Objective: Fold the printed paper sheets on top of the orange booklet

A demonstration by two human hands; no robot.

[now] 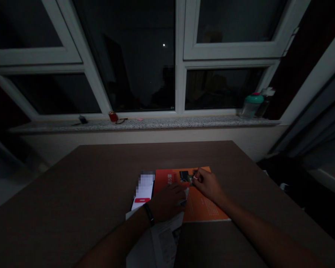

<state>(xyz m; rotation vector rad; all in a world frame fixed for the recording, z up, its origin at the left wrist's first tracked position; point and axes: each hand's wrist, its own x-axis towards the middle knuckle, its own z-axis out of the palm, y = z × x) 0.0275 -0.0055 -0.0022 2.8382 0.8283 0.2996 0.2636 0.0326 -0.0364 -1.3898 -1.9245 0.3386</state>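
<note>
Hands (169, 201) over book (197, 208); phone (144, 188) alongside

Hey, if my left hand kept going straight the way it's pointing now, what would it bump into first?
Your left hand would probably meet your right hand first, over the orange book, though depth is hard to judge here.

Black wristband (149, 214), bare forearms (120, 238)

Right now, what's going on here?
A person's left hand, with a black wristband, lies over printed white paper and an orange-and-red book. The curled right hand rests on the book; whether it holds anything is too dim to tell. A lit smartphone lies beside the book on the table.
</note>
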